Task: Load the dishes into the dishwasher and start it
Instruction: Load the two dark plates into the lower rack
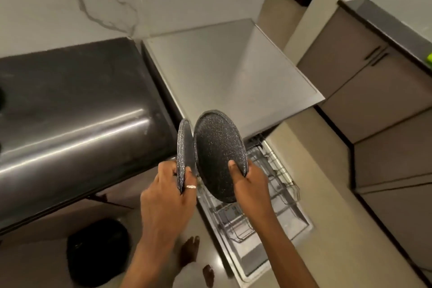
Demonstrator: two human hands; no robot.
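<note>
Two dark speckled plates are held upright in front of me. My left hand (168,196) grips the smaller-looking plate (184,147), seen nearly edge-on. My right hand (250,184) grips the other plate (217,147) by its lower right rim, thumb on its face. Both plates hover above the open dishwasher, whose pulled-out wire rack (268,184) lies below and to the right. The dishwasher's open door (252,262) lies flat under the rack. The rack looks empty where visible.
The dishwasher's steel top (222,70) sits against a marble wall. A dark shiny counter (70,112) runs to the left. A black round bin (98,252) stands on the floor at lower left. Brown cabinets (378,91) line the right. My bare feet (189,252) stand beside the door.
</note>
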